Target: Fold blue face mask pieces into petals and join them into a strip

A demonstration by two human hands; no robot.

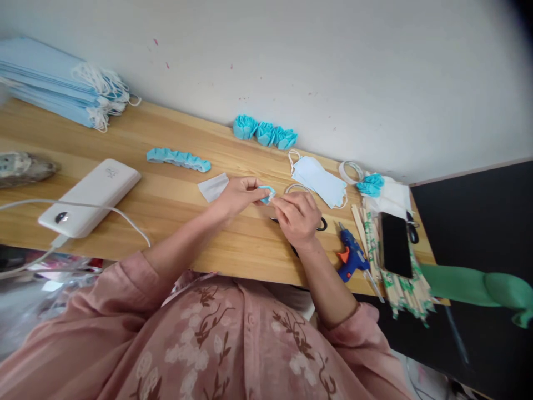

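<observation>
Over the middle of the desk, my left hand [244,193] pinches a small folded piece of blue fabric [266,194] with a whitish part at its edge. The fingers of my right hand [298,215] are closed at that whitish edge, and the fingertips partly cover it. Beneath my right hand lie scissors [322,224] with black handles, mostly hidden. A white fabric scrap [213,187] rests beside my left wrist. Farther left is a pleated blue strip [178,159]. Several blue fabric flowers [265,133] stand against the wall.
Face masks [318,180] lie right of centre, with a tall mask stack [54,78] at far left. A white power bank [89,197] with a cable sits on the left. At right are a blue glue gun [352,255], a tape roll [350,173], wrapped sticks [408,291] and a phone [395,244].
</observation>
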